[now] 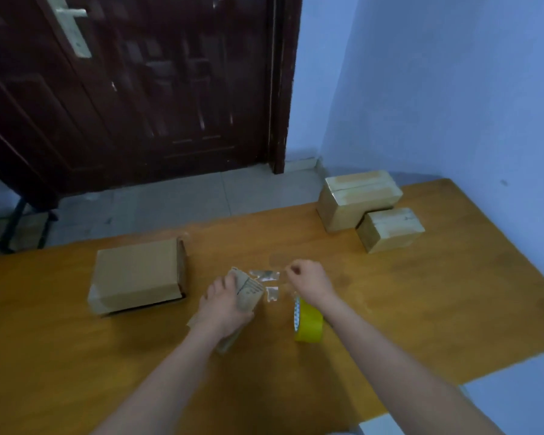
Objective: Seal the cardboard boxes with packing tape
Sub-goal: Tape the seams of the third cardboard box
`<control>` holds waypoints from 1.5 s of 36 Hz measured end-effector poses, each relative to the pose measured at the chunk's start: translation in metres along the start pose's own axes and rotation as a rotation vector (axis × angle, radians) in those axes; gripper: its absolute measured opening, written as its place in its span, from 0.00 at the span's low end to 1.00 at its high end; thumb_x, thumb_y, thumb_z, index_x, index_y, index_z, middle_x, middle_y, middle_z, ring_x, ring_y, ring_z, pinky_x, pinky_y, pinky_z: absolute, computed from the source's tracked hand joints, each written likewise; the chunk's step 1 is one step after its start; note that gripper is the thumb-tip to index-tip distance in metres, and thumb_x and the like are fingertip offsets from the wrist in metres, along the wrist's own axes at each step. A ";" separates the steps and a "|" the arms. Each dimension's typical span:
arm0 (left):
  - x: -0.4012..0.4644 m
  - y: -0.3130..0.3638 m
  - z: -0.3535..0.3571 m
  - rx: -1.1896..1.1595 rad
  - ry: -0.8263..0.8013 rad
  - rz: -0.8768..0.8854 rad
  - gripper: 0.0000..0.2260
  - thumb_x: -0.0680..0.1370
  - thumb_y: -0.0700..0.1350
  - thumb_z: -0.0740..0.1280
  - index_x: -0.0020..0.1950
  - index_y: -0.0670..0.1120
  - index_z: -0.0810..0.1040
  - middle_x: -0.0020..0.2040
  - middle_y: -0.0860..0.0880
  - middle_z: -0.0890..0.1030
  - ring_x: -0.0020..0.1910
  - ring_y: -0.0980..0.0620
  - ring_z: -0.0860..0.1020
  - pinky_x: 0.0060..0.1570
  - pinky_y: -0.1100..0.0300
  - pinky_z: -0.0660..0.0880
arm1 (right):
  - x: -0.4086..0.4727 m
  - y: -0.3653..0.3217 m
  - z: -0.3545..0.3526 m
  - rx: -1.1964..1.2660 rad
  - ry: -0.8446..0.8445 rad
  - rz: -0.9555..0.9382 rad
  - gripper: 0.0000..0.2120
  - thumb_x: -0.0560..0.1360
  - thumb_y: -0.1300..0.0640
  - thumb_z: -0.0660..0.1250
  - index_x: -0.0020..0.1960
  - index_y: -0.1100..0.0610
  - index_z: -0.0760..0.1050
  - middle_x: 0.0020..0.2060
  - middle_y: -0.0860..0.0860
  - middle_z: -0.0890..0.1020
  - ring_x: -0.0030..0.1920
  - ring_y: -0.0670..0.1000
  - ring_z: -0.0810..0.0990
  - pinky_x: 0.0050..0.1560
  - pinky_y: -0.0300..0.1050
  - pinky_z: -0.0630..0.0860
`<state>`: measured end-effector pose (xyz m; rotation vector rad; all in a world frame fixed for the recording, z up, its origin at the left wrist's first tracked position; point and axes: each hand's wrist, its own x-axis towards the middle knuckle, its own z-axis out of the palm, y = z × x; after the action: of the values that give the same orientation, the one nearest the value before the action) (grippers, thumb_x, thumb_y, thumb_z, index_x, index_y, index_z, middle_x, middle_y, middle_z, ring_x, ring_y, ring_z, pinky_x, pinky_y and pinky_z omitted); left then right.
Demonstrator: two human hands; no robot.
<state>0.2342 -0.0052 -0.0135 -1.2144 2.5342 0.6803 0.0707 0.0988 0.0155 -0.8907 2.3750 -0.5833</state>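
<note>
Gripping hand: left hand [226,304] closed around small box [247,293], left of roll [308,321]
Right hand [308,282]: fingertips pinched on tape strip [266,275], beyond roll
Open room: bare table [437,302] right of roll, to its edge

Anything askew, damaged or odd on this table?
Yes: loose scraps of clear tape lie on the table between the hands, not on any box. The flat box on the left has an end flap ajar.
</note>
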 end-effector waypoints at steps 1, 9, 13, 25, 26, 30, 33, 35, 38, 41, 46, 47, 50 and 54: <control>0.000 0.001 -0.002 0.026 -0.016 0.055 0.43 0.70 0.59 0.71 0.76 0.49 0.50 0.76 0.46 0.56 0.75 0.45 0.55 0.74 0.47 0.54 | 0.008 0.011 -0.006 0.056 0.043 0.052 0.12 0.78 0.54 0.60 0.49 0.58 0.80 0.46 0.57 0.83 0.50 0.58 0.79 0.43 0.48 0.73; 0.012 0.012 -0.012 0.154 -0.157 0.270 0.43 0.72 0.48 0.72 0.78 0.53 0.47 0.79 0.52 0.44 0.77 0.51 0.41 0.70 0.48 0.32 | 0.056 0.062 -0.009 0.116 -0.222 0.359 0.15 0.81 0.56 0.57 0.59 0.66 0.73 0.53 0.59 0.77 0.55 0.58 0.75 0.44 0.41 0.66; 0.017 0.013 -0.014 0.156 -0.186 0.318 0.44 0.71 0.45 0.72 0.78 0.52 0.46 0.79 0.53 0.43 0.77 0.51 0.40 0.71 0.50 0.34 | 0.069 0.064 0.008 0.093 -0.357 0.377 0.12 0.81 0.60 0.56 0.57 0.65 0.74 0.45 0.57 0.76 0.46 0.55 0.77 0.37 0.40 0.67; 0.022 0.006 -0.010 0.137 -0.225 0.364 0.44 0.70 0.48 0.71 0.78 0.52 0.46 0.78 0.54 0.46 0.77 0.53 0.42 0.73 0.53 0.35 | 0.091 0.062 0.034 -0.047 -0.414 0.340 0.17 0.81 0.57 0.59 0.67 0.64 0.70 0.66 0.58 0.73 0.65 0.58 0.73 0.61 0.45 0.70; 0.023 0.007 -0.010 0.130 -0.226 0.359 0.44 0.71 0.49 0.71 0.78 0.52 0.45 0.78 0.54 0.46 0.77 0.53 0.42 0.73 0.52 0.35 | 0.092 0.064 0.036 -0.046 -0.409 0.345 0.17 0.81 0.58 0.58 0.67 0.64 0.70 0.66 0.59 0.73 0.65 0.58 0.73 0.61 0.45 0.70; 0.024 0.014 -0.012 0.077 -0.200 0.321 0.39 0.74 0.56 0.67 0.78 0.52 0.47 0.79 0.51 0.46 0.77 0.51 0.43 0.74 0.51 0.39 | 0.090 0.061 0.037 -0.024 -0.353 0.343 0.17 0.79 0.60 0.62 0.66 0.65 0.70 0.65 0.61 0.74 0.65 0.59 0.73 0.61 0.47 0.70; 0.022 0.023 -0.015 0.026 -0.130 0.297 0.34 0.77 0.55 0.64 0.77 0.52 0.51 0.79 0.51 0.48 0.77 0.50 0.45 0.74 0.52 0.44 | 0.080 0.060 0.039 -0.034 -0.296 0.296 0.15 0.77 0.59 0.66 0.62 0.64 0.74 0.61 0.60 0.77 0.62 0.59 0.75 0.57 0.46 0.72; 0.022 0.030 -0.017 -0.019 -0.076 0.299 0.30 0.78 0.53 0.63 0.77 0.50 0.55 0.78 0.51 0.51 0.77 0.50 0.47 0.74 0.53 0.47 | 0.069 0.061 0.040 -0.006 -0.239 0.265 0.08 0.77 0.61 0.63 0.54 0.63 0.77 0.57 0.61 0.79 0.59 0.60 0.77 0.53 0.46 0.73; 0.024 0.041 -0.017 -0.096 0.010 0.318 0.24 0.80 0.50 0.62 0.75 0.47 0.61 0.76 0.49 0.58 0.76 0.51 0.52 0.73 0.55 0.51 | 0.053 0.070 0.039 0.085 -0.131 0.210 0.05 0.76 0.64 0.61 0.45 0.59 0.76 0.49 0.59 0.81 0.53 0.58 0.79 0.49 0.45 0.72; 0.026 0.055 -0.013 -0.214 0.076 0.288 0.19 0.81 0.45 0.61 0.72 0.44 0.65 0.72 0.48 0.66 0.73 0.51 0.59 0.70 0.59 0.56 | 0.036 0.079 0.034 0.277 -0.029 0.171 0.10 0.74 0.68 0.64 0.39 0.55 0.72 0.39 0.53 0.78 0.41 0.53 0.77 0.40 0.41 0.69; 0.033 0.075 0.000 -0.363 0.075 0.215 0.19 0.78 0.45 0.67 0.66 0.40 0.71 0.63 0.44 0.74 0.65 0.46 0.69 0.62 0.58 0.64 | 0.009 0.082 0.026 0.520 0.073 0.104 0.18 0.72 0.73 0.64 0.35 0.51 0.69 0.30 0.50 0.74 0.30 0.42 0.73 0.32 0.31 0.68; 0.033 0.077 0.003 -0.376 0.040 0.214 0.21 0.77 0.46 0.68 0.67 0.40 0.70 0.62 0.44 0.75 0.64 0.46 0.70 0.61 0.58 0.66 | 0.004 0.081 0.024 0.549 0.085 0.091 0.18 0.71 0.74 0.63 0.35 0.51 0.69 0.30 0.49 0.74 0.28 0.39 0.72 0.32 0.30 0.67; 0.031 0.086 0.008 -0.533 -0.097 0.157 0.31 0.73 0.48 0.74 0.71 0.41 0.65 0.64 0.44 0.74 0.63 0.47 0.72 0.63 0.53 0.70 | -0.008 0.078 0.021 0.589 0.118 0.033 0.18 0.70 0.74 0.63 0.35 0.51 0.70 0.29 0.48 0.74 0.29 0.40 0.72 0.35 0.35 0.68; 0.029 0.095 0.005 -0.828 -0.214 0.096 0.32 0.71 0.40 0.75 0.71 0.43 0.62 0.60 0.45 0.74 0.57 0.49 0.74 0.51 0.60 0.75 | -0.021 0.072 0.011 0.564 0.140 -0.033 0.18 0.70 0.73 0.64 0.35 0.50 0.69 0.30 0.46 0.75 0.33 0.42 0.72 0.37 0.35 0.68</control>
<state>0.1420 0.0299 -0.0013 -1.1264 2.1735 1.8866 0.0570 0.1607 -0.0260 -0.6459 2.1297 -1.2816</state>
